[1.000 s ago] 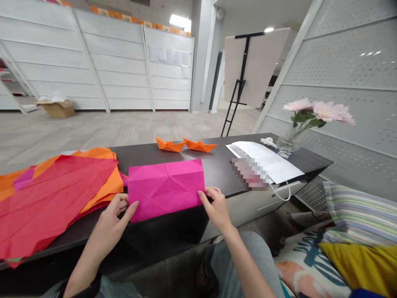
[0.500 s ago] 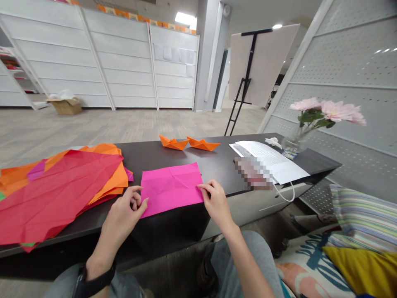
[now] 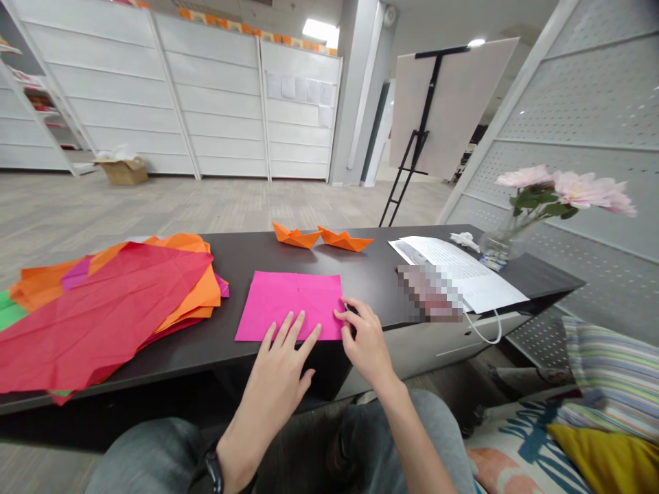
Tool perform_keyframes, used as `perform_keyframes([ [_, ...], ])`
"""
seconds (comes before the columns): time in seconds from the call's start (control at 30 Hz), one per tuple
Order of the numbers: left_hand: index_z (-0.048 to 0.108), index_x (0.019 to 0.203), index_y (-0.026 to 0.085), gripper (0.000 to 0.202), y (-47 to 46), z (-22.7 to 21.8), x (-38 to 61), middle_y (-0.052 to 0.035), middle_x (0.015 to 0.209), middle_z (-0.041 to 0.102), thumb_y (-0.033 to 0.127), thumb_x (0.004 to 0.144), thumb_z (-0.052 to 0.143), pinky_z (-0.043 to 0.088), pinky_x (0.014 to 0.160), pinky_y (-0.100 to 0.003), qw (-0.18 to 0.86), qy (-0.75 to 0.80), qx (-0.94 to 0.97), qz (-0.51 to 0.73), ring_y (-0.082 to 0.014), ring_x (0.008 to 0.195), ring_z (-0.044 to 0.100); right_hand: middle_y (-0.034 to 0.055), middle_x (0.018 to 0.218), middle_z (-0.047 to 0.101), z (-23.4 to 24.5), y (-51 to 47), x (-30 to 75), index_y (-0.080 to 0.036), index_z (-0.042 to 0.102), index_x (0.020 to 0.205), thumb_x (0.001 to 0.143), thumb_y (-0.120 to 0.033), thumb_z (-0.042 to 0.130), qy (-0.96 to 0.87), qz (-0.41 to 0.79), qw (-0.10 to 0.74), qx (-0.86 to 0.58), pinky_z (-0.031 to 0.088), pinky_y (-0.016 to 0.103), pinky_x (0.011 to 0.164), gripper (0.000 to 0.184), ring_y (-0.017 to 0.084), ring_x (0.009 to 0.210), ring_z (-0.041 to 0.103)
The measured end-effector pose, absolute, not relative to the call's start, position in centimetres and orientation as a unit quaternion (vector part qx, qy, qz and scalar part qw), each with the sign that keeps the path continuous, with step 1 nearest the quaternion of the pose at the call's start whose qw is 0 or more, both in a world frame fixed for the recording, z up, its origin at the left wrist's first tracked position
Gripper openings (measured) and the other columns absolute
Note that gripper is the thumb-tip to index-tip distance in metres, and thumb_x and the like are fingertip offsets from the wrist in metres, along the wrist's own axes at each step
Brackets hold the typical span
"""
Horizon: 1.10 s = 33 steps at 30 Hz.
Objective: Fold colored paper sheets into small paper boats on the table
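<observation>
A sheet of pink paper point(image 3: 293, 291), folded into a rectangle with faint creases, lies flat on the dark table near its front edge. My left hand point(image 3: 281, 370) is open, its spread fingertips resting on the paper's lower middle. At the paper's right edge my right hand point(image 3: 366, 341) is curled, thumb and index finger closed at the border. Just behind the paper sit two folded orange paper boats, a left boat point(image 3: 296, 237) and a right boat point(image 3: 344, 239), end to end.
A pile of coloured paper sheets point(image 3: 128, 295) covers the table's left part. On the right are white printed papers point(image 3: 473, 281), a blurred-out object point(image 3: 431, 293), a white cord point(image 3: 484, 337) and a glass vase point(image 3: 497, 248) with pink flowers. Cushions point(image 3: 612, 370) lie at lower right.
My left hand has left the paper's left edge, moved right and flattened onto the sheet. The pink paper now lies flatter and squarer to the table edge. My right hand stays at its right edge.
</observation>
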<state>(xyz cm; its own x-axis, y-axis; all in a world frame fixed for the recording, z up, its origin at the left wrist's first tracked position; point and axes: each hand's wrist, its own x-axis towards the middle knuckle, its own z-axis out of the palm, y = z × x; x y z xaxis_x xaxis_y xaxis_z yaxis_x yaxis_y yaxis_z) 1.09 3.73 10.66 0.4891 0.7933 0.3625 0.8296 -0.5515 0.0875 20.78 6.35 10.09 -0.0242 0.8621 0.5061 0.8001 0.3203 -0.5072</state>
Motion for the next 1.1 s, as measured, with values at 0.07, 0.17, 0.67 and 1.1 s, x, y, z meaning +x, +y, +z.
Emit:
perform_keyframes([
  [0.07,0.048,0.144,0.031,0.064,3.7,10.7,0.6,-0.0103,0.155,0.046,0.023,0.084,0.068,0.039,0.114,-0.054,0.043,-0.467,-0.868,-0.164,-0.0315,0.143,0.042,0.0114,0.124,0.065,10.1,6.1,20.9,-0.021,0.069,0.092,0.083,-0.007,0.05,-0.718,0.042,0.385,-0.577,0.049,0.049,0.094,0.025,0.029,0.117,0.059],
  [0.17,0.047,0.145,0.031,0.065,3.2,11.1,-0.2,-0.0105,0.155,0.045,0.021,0.084,0.068,0.039,0.115,-0.053,0.032,-0.458,-0.876,-0.15,-0.0305,0.144,0.041,0.012,0.124,0.065,10.9,5.7,20.7,-0.021,0.068,0.097,0.084,-0.006,0.049,-0.73,0.028,0.382,-0.565,0.048,0.049,0.097,0.028,0.028,0.118,0.059],
  [0.67,0.046,0.146,0.027,0.069,2.4,11.9,-0.1,-0.0155,0.157,0.042,0.023,0.082,0.07,0.036,0.117,-0.056,-0.014,-0.469,-0.873,-0.131,-0.032,0.147,0.034,0.0057,0.161,0.032,13.4,9.4,15.3,-0.019,0.041,0.152,0.103,-0.042,0.034,-0.812,0.104,0.14,-0.557,0.018,0.054,0.123,0.054,0.024,0.152,0.024],
  [1.1,0.05,0.144,0.023,0.06,3.4,11.1,-1.6,-0.007,0.15,0.053,0.016,0.085,0.059,0.045,0.111,-0.048,0.025,-0.494,-0.854,-0.161,-0.028,0.137,0.05,0.0048,0.163,0.029,12.2,9.7,19.8,-0.02,0.033,0.155,0.103,-0.045,0.03,-0.759,0.046,0.099,-0.642,0.015,0.058,0.122,0.058,0.025,0.152,0.025],
])
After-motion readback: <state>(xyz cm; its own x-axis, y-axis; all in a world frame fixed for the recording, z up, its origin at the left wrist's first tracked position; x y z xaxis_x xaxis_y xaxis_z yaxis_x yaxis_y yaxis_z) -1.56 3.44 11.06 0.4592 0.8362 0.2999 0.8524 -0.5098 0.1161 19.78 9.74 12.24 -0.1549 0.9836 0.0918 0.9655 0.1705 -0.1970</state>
